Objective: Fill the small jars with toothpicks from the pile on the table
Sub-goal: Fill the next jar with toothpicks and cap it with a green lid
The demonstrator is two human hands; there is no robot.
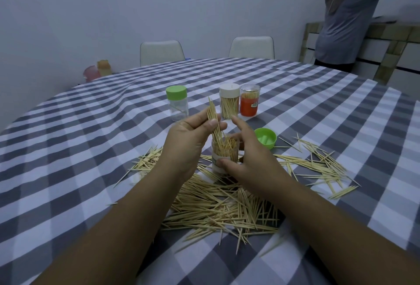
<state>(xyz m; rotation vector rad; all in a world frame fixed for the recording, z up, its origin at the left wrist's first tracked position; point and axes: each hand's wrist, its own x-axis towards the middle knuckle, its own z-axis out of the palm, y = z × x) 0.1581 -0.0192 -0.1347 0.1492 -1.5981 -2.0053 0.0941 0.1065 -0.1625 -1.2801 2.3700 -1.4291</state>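
Step in hand: loading the open jar [225, 153], judged part full; a bundle of toothpicks [213, 123] is entering its mouth, tips down and tilted.
Left hand [188, 141]: fingers and thumb curled, pinching the bundle just above the open jar.
Right hand [247, 155]: thumb pressed on the open jar's label and fingers curved round its far side, steadying it; forefinger raised clear.
Next move, judged: let the bundle slide down among those already standing, then gather more from the pile [218, 207].
Pile: thin, pale wooden sticks, pointed at both ends, lying criss-crossed on the worktop [68, 148] around and nearer than the open jar.
Open jar: small clear plastic cylinder with a white band.
Green lid [265, 141]: upturned, glossy plastic, just right of the open jar.
Beyond the open jar: green-capped jar [176, 106], nearly empty; white-capped jar [229, 104], packed; orange jar [250, 100], clear-topped.
Worktop covering: grey-and-white checked cloth, slightly rumpled.
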